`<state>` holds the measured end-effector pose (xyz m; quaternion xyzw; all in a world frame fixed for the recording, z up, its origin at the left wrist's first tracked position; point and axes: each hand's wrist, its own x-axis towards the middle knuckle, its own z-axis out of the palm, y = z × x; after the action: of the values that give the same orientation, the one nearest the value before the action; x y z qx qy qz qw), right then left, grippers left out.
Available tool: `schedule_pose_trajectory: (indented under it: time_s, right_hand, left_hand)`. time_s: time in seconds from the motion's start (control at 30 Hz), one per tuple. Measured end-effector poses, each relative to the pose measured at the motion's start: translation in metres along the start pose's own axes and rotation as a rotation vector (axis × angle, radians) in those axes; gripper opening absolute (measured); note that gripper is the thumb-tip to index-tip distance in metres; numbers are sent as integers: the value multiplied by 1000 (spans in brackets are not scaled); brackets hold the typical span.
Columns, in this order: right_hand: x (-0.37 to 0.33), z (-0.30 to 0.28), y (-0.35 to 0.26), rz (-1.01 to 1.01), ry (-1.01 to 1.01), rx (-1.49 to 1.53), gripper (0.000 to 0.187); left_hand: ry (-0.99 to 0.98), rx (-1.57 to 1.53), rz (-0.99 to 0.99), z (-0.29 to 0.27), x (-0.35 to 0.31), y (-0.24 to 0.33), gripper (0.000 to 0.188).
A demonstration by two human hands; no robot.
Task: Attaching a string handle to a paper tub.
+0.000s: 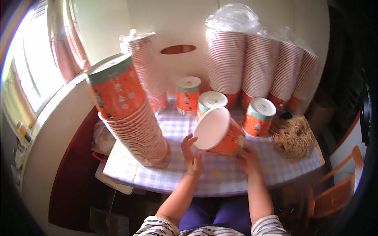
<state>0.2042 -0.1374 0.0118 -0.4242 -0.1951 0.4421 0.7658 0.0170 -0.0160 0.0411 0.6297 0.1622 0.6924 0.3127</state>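
A red paper bucket with a white rim is tilted above the table, its wide mouth facing up and to the left. My right hand grips it near the green-edged base. Beside the rim, my left hand is open with fingers apart; whether it touches the rim I cannot tell. Just behind the tilted bucket stand an upturned bucket and, to the right, another upturned bucket. On the left rises a tall nested stack of upturned buckets, leaning in the picture.
A checked cloth covers the table. Plastic-wrapped stacks of buckets line the back right, with another wrapped stack at back left. A small upturned pile stands between them. Brown shredded filler lies at right, near a wooden chair.
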Motion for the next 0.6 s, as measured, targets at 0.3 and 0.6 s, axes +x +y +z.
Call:
schedule_pose_trajectory:
  time_s: [0.3, 0.6]
  right_hand:
    - [-2, 60, -143, -634, -51, -708, 13]
    - [29, 279, -249, -1511, -448, -1043, 23]
  left_hand:
    - [-91, 160, -251, 17, -27, -54, 30]
    - [-207, 115, -323, 20, -24, -42, 22]
